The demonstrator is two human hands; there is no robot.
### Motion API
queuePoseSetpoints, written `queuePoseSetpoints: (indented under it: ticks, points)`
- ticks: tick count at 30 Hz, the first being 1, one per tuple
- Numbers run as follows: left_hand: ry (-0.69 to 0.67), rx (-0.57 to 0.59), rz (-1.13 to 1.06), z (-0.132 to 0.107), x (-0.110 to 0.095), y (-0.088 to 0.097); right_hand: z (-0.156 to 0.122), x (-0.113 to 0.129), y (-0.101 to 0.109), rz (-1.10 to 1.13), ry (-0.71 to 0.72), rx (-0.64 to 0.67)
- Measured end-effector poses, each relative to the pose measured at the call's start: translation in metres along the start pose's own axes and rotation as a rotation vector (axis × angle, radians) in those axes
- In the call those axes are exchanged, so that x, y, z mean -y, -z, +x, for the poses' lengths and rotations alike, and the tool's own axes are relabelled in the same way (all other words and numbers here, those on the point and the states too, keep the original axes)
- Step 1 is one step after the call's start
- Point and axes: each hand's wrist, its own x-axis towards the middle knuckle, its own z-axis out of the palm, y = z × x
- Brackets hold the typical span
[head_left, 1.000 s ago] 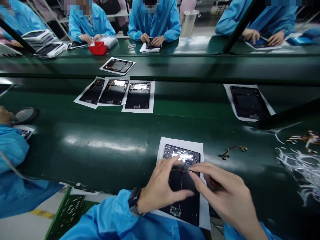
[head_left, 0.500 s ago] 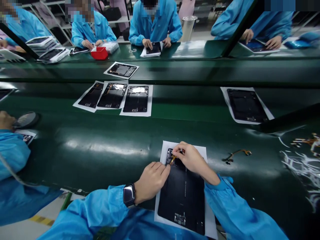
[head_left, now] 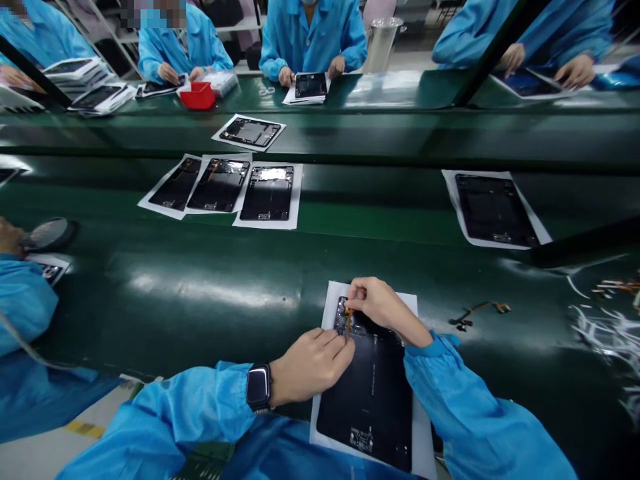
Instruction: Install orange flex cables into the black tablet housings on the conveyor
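Since the earlier frame, the left hand (head_left: 313,365) has closed in beside the right hand (head_left: 383,310), which pinches an amber flex cable (head_left: 347,327) in a narrow grip at the upper left corner of a black tablet panel (head_left: 373,400), lower centre on a paper sheet (head_left: 424,427). (Whether the curled left hand holds anything cannot be told.) The step looks like seating that cable, which would call for a steady, careful press.

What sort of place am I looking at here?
Probably an electronics assembly line: a green conveyor belt, tablet back panels laid on paper sheets, and workers in blue smocks.
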Motion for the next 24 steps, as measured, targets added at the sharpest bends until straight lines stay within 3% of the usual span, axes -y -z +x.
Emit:
queuePoseSetpoints:
  ticks: [8,17,24]
  points:
    - [-0.005,-0.079,-0.003,-0.001,0.000,0.006,0.004,-0.002,0.006,-0.067,0.018,0.051]
    - [-0.007,-0.100,-0.039,-0.006,0.004,-0.007,0.002,0.012,0.008,-0.313,-0.123,0.007]
    - [-0.020,-0.118,-0.093,-0.008,0.005,-0.013,-0.016,0.014,0.000,-0.476,-0.028,0.010]
